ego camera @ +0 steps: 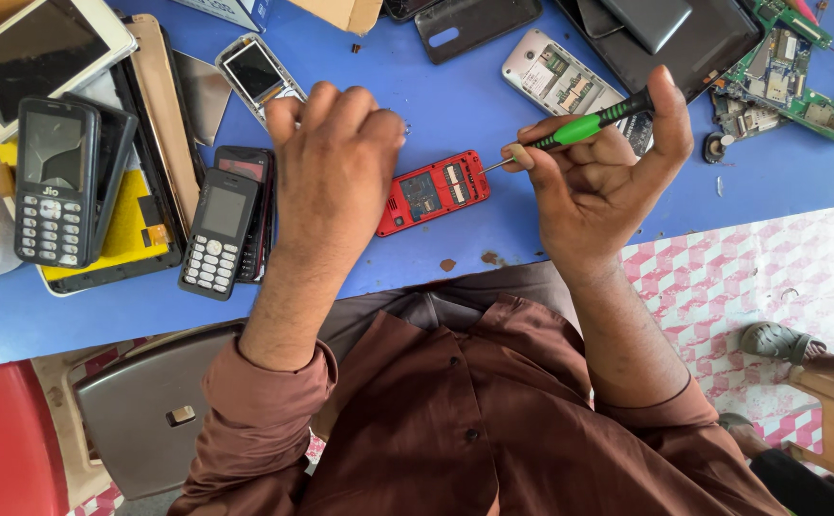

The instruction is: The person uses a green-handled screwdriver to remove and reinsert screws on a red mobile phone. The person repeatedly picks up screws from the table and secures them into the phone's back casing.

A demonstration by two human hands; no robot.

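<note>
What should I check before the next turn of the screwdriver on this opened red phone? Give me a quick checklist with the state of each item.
1. Screwdriver gripped firmly in the right hand: ok, fingers wrapped round the green and black handle, thumb on its end.
2. Tip at the red phone: ok, the metal shaft reaches its right end.
3. Tip seated in a screw head: cannot tell, too small to see.
4. Left hand steadying the phone: cannot tell, the fist covers the phone's left end and hides any contact.
5. Phone flat on the blue table: ok.
6. Nearby black keypad phone out of the way: ok, it lies apart, left of the left wrist.
</note>
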